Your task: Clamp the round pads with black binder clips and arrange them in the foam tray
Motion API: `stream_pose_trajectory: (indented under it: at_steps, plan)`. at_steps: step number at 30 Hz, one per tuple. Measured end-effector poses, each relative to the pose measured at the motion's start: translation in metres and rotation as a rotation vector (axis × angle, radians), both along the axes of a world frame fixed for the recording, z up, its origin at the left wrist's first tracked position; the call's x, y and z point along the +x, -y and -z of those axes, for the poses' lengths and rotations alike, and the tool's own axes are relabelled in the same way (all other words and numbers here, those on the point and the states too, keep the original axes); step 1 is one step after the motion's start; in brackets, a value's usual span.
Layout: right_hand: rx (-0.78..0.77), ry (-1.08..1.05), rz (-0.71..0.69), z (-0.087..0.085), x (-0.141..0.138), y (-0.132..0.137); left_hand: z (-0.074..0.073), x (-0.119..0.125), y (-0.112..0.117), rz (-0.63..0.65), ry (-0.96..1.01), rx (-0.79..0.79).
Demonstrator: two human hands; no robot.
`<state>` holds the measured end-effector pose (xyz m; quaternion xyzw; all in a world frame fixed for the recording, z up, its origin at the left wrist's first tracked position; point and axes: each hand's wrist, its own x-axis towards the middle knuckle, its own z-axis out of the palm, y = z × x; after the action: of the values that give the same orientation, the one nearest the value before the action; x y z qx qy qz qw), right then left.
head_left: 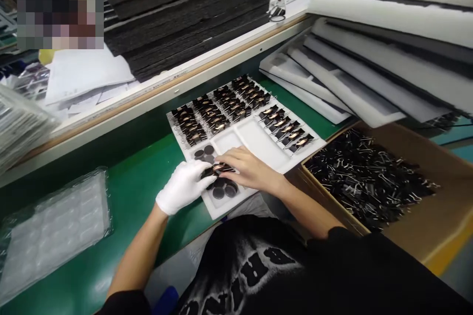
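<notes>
My left hand (181, 187), in a white glove, and my bare right hand (247, 169) meet over the near left part of a white foam tray (244, 127). Between their fingertips they pinch a small black binder clip assembly (214, 169) with a copper-coloured part showing; the fingers hide much of it. Dark round discs (223, 191) lie in the tray's compartment beneath and around my hands. Along the tray's far side stand rows of binder clips (218, 110) with copper-coloured edges between them. Another row of clips (286, 128) runs down the right side.
An open cardboard box (308, 177) full of loose black binder clips (369, 177) stands at the right. Foam trays (340, 78) are stacked behind it. A clear plastic tray (62, 226) lies on the green bench (148, 177). Black foam sheets (192, 15) pile up beyond the ledge.
</notes>
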<state>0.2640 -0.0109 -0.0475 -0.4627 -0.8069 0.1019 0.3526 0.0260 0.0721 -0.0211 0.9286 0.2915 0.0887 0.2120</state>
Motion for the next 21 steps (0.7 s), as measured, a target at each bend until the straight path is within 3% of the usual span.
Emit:
stream_pose_trajectory:
  at_steps: [4, 7, 9, 12, 16, 21]
  plan:
    - [0.127, -0.104, 0.618, 0.032, 0.032, 0.038, 0.007, 0.083, -0.014, -0.067, -0.111, 0.23]
    - [0.179, -0.157, 0.849, 0.062, 0.037, 0.06, 0.02, 0.142, -0.03, -0.176, -0.178, 0.311]
    - [0.204, -0.149, 0.846, 0.082, 0.035, 0.068, 0.028, 0.169, -0.041, -0.202, -0.228, 0.337]
    - [0.251, -0.147, 0.788, 0.109, 0.034, 0.07, 0.037, 0.189, -0.052, -0.191, -0.274, 0.346]
    - [0.312, -0.136, 0.742, 0.137, 0.039, 0.062, 0.041, 0.194, -0.06, -0.188, -0.283, 0.404]
    - [0.308, -0.108, 0.712, 0.153, 0.044, 0.057, 0.044, 0.195, -0.062, -0.196, -0.27, 0.428]
